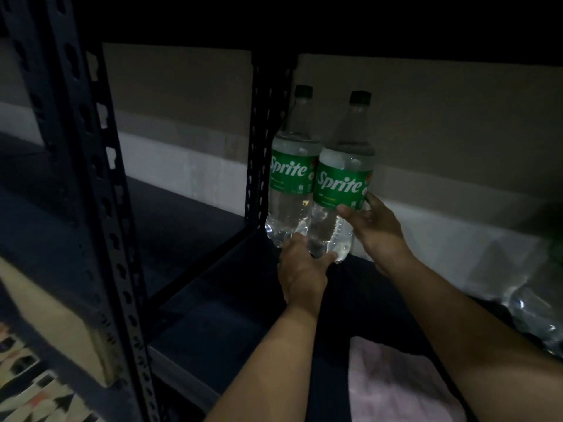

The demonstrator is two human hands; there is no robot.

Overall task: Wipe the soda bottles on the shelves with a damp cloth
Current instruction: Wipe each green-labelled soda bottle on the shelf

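Two clear Sprite bottles with green labels and dark caps stand at the back left corner of a dark metal shelf (213, 300). The right bottle (339, 184) is tilted slightly; my left hand (301, 269) grips its base and my right hand (374, 226) holds its side just under the label. The left bottle (289, 175) stands right beside it, against the rear upright. A pale pink cloth (396, 382) lies on the shelf near the front, under my right forearm.
A perforated dark steel upright (100, 208) rises at the front left, another (262, 141) at the back by the bottles. More clear bottles (536, 315) lie at the right edge. A beige box (51, 324) sits on the lower left shelf.
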